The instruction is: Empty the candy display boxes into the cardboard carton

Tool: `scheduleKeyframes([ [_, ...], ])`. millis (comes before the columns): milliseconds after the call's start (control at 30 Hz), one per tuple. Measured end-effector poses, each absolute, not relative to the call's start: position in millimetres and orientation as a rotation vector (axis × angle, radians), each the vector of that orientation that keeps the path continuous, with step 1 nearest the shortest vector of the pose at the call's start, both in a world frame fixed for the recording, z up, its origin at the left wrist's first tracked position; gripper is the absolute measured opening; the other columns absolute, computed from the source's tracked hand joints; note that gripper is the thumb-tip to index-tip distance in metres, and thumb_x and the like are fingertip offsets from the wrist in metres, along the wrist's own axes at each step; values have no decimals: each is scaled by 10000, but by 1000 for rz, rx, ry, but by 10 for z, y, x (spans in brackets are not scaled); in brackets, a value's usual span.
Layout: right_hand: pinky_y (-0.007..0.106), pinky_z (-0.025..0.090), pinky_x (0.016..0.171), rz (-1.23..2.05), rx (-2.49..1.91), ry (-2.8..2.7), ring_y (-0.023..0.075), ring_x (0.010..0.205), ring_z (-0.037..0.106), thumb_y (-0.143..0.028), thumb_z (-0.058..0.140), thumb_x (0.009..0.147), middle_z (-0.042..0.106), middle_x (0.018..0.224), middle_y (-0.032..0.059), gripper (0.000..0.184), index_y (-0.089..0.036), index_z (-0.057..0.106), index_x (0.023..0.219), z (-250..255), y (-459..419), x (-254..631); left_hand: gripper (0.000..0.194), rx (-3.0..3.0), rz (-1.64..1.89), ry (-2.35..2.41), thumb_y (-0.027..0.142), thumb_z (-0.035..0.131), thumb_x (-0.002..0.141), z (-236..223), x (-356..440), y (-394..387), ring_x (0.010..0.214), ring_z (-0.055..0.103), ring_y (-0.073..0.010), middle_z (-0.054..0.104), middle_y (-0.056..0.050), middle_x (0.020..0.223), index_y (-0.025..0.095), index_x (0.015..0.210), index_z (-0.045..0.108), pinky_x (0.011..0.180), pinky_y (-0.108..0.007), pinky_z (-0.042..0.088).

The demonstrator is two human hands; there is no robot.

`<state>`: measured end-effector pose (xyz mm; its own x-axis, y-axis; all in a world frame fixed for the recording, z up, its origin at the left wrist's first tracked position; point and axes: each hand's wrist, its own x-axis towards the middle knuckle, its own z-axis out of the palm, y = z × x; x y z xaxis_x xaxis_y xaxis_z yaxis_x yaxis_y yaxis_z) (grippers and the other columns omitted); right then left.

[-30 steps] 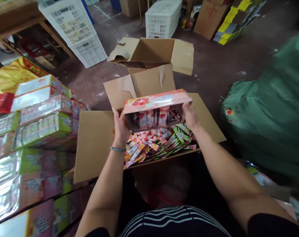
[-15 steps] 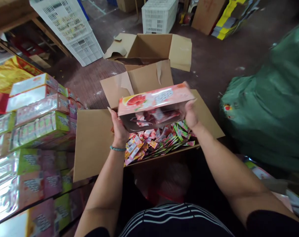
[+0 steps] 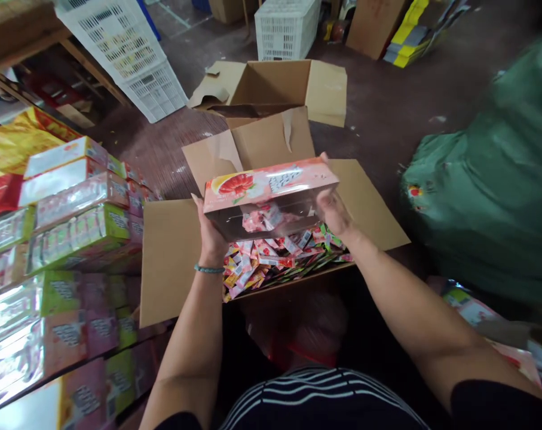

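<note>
Head view: at the lower edge, a dark shirt (image 3: pixel 315 391) with white stripes is worn by the person. Just beyond it, a grapefruit-printed packaging box (image 3: pixel 271 186) is held above an open cardboard carton (image 3: pixel 170 263), with its right end slightly raised. Its left end is grasped by the left hand (image 3: pixel 213 236), above whose wrist a braided bracelet (image 3: pixel 209 269) is worn; its right end is clasped by the right hand (image 3: pixel 336 212), with the thumb laid near the transparent window. By each grip the box is thus firmly held, though some fingers are hidden behind it. Through the window, pink sachets (image 3: pixel 268 218) are seen bunched near the middle. Beneath, the carton is filled with loose stick sachets (image 3: pixel 277 266) in pink, yellow and green. At left, shiny retail boxes (image 3: pixel 76 236) are stacked; at right, a bulky green sack (image 3: pixel 472 167) is seen. Beyond the carton, a second cardboard carton (image 3: pixel 275 83) is set with its flaps spread. Farther off, white slatted crates (image 3: pixel 122 51) are stacked at left, and another white crate (image 3: pixel 286 30) is placed near the middle.
</note>
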<state>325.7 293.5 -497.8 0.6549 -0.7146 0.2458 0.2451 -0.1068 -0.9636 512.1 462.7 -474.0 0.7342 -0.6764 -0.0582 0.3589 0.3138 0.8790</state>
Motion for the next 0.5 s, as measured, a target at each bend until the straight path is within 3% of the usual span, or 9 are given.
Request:
scheduleKeyframes([
  [67,632,308,1284,-852,-1382,461,362,1495,440,-863,751,734,543,1544,99,1014,-299,492,1536,-5010,2936,3288,756,1016,-722,-313,849,512,886,-4710,5201,4676,1255,673,-321,748,-137,1206,221,1259,708,1046,-447,570],
  [133,677,336,1254,-909,-1272,554,389,1470,466,-805,763,762,561,1522,120,919,-271,544,1478,-5082,2879,3320,595,986,-715,-239,764,553,920,-4709,5274,4731,1114,724,-277,743,-107,1161,253,1185,701,989,-432,592],
  [267,708,425,1183,-919,-1087,628,398,1447,491,-823,647,848,652,1401,135,747,-268,630,1347,-5171,2818,3376,187,1056,-652,26,359,714,880,-4780,5271,4747,733,702,-146,690,-32,829,208,829,617,789,-292,604],
  [367,646,464,1179,-841,-958,624,360,1449,498,-828,627,864,684,1353,107,720,-278,645,1329,-5123,2932,3398,216,1137,-762,12,231,783,757,-4816,5134,4679,579,617,-104,611,12,651,188,725,573,619,-206,529],
  [433,608,479,1173,-786,-896,609,345,1452,497,-861,573,879,688,1344,101,750,-270,652,1334,-5083,3022,3403,240,1175,-796,-58,247,815,719,-4805,5047,4646,552,600,-101,604,19,617,184,717,584,579,-199,501],
  [500,592,490,1161,-784,-900,579,336,1455,494,-895,495,895,684,1349,98,797,-269,639,1366,-5070,3072,3405,272,1270,-602,-75,292,818,732,-4778,4999,4647,517,567,-85,593,28,588,184,690,572,533,-182,455],
])
